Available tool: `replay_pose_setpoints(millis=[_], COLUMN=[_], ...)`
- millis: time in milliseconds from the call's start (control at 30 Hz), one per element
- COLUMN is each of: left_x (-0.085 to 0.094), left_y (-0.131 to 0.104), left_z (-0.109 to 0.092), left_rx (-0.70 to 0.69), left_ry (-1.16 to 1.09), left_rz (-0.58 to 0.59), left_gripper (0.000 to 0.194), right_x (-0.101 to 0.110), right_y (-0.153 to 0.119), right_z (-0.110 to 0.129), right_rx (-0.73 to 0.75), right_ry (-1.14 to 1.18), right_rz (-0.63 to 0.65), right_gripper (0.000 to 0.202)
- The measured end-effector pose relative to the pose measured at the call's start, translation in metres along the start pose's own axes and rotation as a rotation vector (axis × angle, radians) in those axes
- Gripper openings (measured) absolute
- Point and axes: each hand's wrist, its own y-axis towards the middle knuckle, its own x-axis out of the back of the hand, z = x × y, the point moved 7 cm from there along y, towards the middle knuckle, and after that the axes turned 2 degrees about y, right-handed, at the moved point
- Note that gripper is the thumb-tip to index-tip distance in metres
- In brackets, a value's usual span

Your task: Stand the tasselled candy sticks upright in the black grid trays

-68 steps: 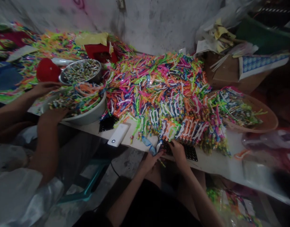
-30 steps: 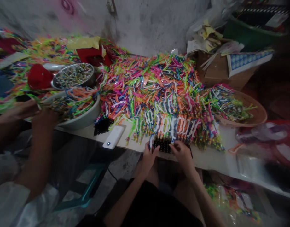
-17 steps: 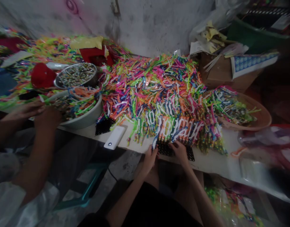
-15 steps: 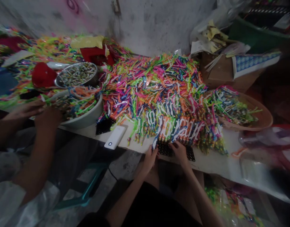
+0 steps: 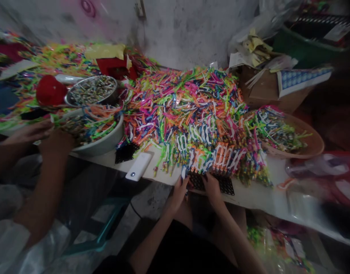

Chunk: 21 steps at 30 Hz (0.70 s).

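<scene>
My left hand (image 5: 178, 193) is closed on a small blue strip with a white label (image 5: 183, 173), which points upward from its fingertips at the table's front edge. My right hand (image 5: 213, 189) reaches over a black mesh mat (image 5: 225, 184), its fingers curled together near the left hand. Whatever those fingers pinch is too dark and small to make out. Just beyond both hands lie rows of similar strips (image 5: 199, 158) with white labels and yellowish ends. Behind the rows rises a large heap of bright strips (image 5: 180, 95).
To the left, a co-worker's hands (image 5: 56, 140) work beside a pale basin (image 5: 106, 139) of strips. A white power bank-like block (image 5: 139, 166) lies near the edge. An orange basin (image 5: 314, 140) stands right, below a cardboard box (image 5: 257, 85). A metal bowl (image 5: 113, 93) holds small pieces.
My right hand has moved slightly left and down, away from the row of strips and closer to my left hand. The left hand has shifted slightly left, still with the strip.
</scene>
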Motion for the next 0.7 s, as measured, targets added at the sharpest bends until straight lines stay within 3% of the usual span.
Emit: replay_pose_setpoints(millis=[300, 500, 700], left_x=[-0.008, -0.007, -0.007], left_y=[-0.006, -0.001, 0.004], left_z=[-0.008, -0.015, -0.019], left_rx=[0.050, 0.027, 0.015], left_ry=[-0.056, -0.045, -0.035], left_rz=[0.025, 0.020, 0.016], left_gripper=[0.033, 0.031, 0.025], right_x=[0.008, 0.023, 0.042], right_y=[-0.001, -0.007, -0.022], right_z=[0.009, 0.022, 0.030], right_rx=[0.052, 0.137, 0.084], right_ry=[-0.182, -0.270, -0.191], right_rz=[-0.026, -0.122, -0.076], right_gripper=[0.015, 0.016, 0.019])
